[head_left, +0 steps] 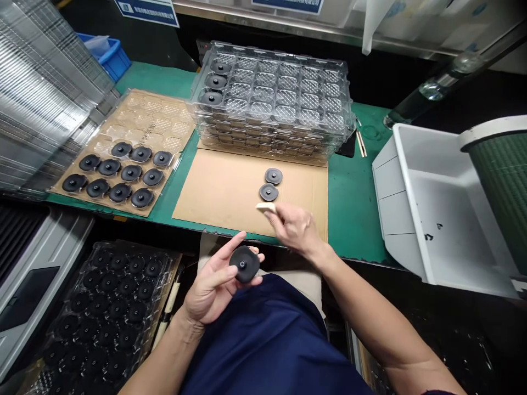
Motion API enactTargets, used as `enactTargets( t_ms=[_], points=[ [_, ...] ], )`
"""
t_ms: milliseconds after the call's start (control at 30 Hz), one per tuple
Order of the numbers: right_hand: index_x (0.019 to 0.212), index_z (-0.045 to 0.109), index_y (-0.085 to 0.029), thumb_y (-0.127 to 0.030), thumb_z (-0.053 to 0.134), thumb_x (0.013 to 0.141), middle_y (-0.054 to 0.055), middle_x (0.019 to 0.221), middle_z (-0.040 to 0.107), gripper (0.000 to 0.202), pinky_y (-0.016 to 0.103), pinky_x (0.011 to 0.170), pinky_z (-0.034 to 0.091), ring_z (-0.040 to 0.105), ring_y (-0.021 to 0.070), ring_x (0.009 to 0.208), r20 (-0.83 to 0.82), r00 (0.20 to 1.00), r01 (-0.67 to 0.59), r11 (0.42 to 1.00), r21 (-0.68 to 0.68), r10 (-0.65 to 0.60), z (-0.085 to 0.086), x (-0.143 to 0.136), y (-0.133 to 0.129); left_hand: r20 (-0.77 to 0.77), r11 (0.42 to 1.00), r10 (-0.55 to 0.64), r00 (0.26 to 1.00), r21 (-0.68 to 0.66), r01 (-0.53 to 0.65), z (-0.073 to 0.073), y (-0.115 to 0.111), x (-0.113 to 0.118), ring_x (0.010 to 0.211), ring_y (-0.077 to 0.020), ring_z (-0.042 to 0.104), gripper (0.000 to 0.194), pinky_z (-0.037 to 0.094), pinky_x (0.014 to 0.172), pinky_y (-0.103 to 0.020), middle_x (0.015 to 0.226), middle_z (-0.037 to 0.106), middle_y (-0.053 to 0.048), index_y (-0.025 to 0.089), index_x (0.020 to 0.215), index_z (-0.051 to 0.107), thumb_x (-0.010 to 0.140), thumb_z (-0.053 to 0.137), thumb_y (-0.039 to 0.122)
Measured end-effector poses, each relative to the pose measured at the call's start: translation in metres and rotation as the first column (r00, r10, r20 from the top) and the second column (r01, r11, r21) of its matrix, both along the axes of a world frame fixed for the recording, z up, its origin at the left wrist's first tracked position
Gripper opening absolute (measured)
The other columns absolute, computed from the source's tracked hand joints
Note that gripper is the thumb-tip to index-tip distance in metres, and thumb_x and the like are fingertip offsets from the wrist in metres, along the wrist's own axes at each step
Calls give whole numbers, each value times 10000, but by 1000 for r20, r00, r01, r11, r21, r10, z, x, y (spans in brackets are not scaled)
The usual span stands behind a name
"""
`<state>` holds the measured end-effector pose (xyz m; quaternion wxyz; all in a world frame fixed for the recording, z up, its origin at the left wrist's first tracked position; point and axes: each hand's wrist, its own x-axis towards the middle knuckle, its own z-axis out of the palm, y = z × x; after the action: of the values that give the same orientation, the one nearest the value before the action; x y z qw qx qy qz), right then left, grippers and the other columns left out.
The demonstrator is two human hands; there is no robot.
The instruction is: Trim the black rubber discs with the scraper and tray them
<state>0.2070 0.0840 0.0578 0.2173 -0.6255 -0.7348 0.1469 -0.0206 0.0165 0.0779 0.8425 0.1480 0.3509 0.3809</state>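
My left hand point(216, 282) grips a round black part point(249, 262) with a small raised hub, its face turned up toward me. Above the front edge of the cardboard sheet point(222, 189), my right hand point(294, 227) is closed on a pale, cream-coloured flat piece point(265, 207), whose exact kind I cannot make out. Just beyond that piece lie two more black parts, a nearer one point(269, 192) and a farther one point(274, 175), on the cardboard.
Behind the cardboard stands a stack of clear trays point(272, 131), with several black parts in its left column. A partly filled tray point(123, 118) lies left, a fuller one point(107, 307) below. At right are a white bin point(393, 208) and tweezers point(361, 144).
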Motion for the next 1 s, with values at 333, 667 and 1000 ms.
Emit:
enactTargets(
  t_ms=[333,667,1000],
  points=[
    [701,530,-214,-447,487,994,33,648,599,377,282,564,215,502,164,585,71,946,318,948,2,-317,-81,58,2,-191,1000,13,981,-14,-16,-1,14,18,937,-317,773,499,668,602,-326,1163,749,-175,152,1342,624,872,763,242],
    [725,561,-206,-465,460,1021,50,689,625,406,290,569,214,530,165,618,88,943,322,947,18,-322,-89,58,2,-475,983,-108,873,78,165,-5,4,34,573,-174,694,366,434,343,-149,761,741,-73,130,1067,730,802,846,354],
    [732,567,-203,-453,476,1017,43,676,607,391,277,581,232,519,162,621,100,939,326,944,45,-329,-91,58,1,-74,963,198,977,-171,-208,20,15,35,1275,-358,638,551,607,964,-451,1447,612,-206,131,1388,618,1019,496,522]
  ],
)
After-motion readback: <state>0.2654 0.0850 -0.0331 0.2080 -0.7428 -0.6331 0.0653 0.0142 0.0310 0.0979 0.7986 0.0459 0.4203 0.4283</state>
